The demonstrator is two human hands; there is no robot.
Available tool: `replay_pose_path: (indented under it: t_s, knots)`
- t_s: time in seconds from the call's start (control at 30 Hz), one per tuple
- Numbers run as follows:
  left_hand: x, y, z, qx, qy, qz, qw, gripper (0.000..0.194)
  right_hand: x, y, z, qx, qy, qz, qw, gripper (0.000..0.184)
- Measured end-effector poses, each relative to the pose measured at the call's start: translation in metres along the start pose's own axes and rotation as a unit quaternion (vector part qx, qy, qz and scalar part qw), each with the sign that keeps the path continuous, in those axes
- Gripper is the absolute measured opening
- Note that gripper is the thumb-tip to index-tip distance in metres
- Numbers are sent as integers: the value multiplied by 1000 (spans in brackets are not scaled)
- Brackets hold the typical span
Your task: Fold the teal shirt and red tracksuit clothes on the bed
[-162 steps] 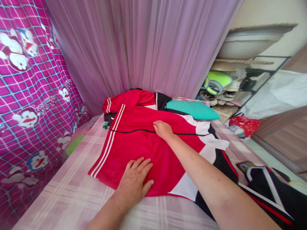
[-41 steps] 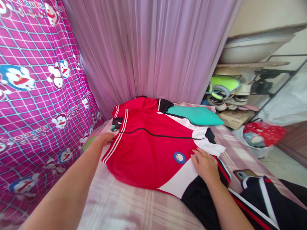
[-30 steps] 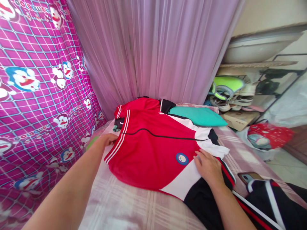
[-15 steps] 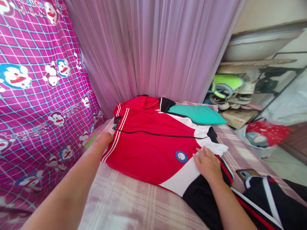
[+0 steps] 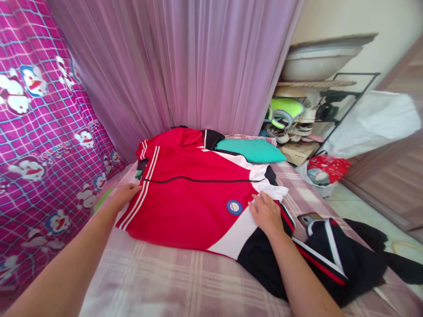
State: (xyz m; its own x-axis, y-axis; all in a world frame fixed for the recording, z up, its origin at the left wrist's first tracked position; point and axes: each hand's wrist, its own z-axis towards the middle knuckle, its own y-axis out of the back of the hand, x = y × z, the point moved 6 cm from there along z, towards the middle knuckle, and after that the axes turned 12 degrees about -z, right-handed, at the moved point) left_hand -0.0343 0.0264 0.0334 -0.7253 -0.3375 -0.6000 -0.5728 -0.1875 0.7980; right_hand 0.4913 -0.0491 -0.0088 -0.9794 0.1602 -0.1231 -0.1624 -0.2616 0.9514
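A red, white and black zip-up jacket (image 5: 185, 211) lies spread on the bed, front up, with its collar to the right and its striped hem to the left. A round blue-edged badge (image 5: 234, 207) marks its chest. My left hand (image 5: 127, 194) is at the hem below the zip's end, its fingers closed on the edge. With fingers spread, my right hand (image 5: 266, 213) lies flat on the white shoulder panel beside the collar. The black sleeve (image 5: 261, 264) stretches toward the lower right, partly beneath my right forearm.
Behind the jacket lies another red garment (image 5: 185, 137) beside a teal pillow (image 5: 253, 150). A phone (image 5: 309, 219) and a dark garment (image 5: 350, 255) rest at right. A purple curtain (image 5: 185, 66) hangs at the back; a shoe rack (image 5: 346, 105) stands beyond the bed.
The view has turned a little to the right, showing more of the floor and dark garment. Both hands stay at the same places on the jacket, which looks otherwise unchanged.
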Motion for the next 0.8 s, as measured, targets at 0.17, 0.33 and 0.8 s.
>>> replay_pose_path:
  t_s: [0.17,0.33,0.8]
  knots:
    - [-10,-2,-14,-18,-21,194,981,38,-3,-6,0,-10,3,9,1000,44]
    - [-18,-4,-34,-79,-43,161,983,47,-4,-9,2,-16,6,10,1000,43]
    - [-32,-82,-66,14,-265,186,946,64,20,28,13,-36,33,14,999,48]
